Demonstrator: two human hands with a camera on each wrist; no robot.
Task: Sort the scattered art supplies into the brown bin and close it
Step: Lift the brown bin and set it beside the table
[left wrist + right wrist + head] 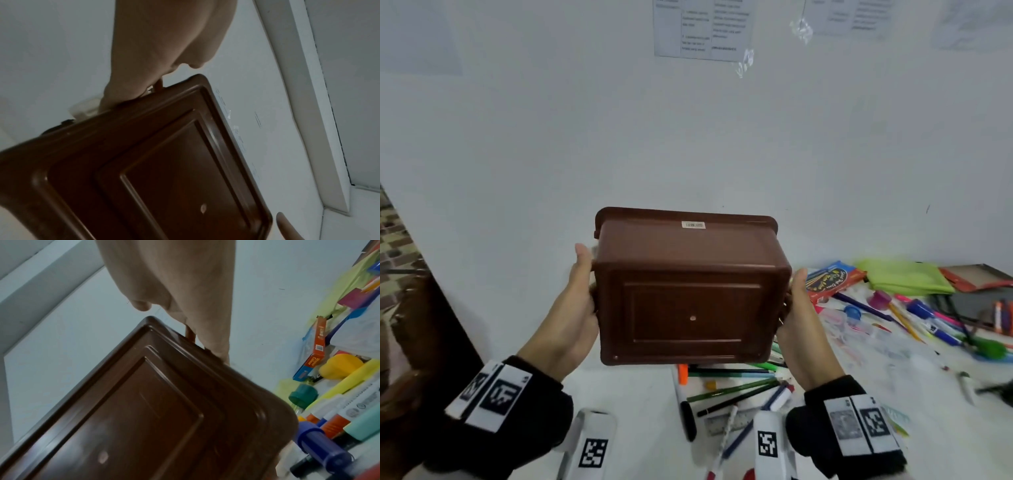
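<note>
My left hand (571, 308) and right hand (799, 318) are bare. Each wrist wears a thick black fabric cuff carrying white panels printed with black square code markers. Under each wrist sits a white rounded camera housing bearing another such marker.

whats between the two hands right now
The brown bin, tipped with its underside toward the head camera; the left hand and the right hand hold its two ends. The head view shows it best.
</note>
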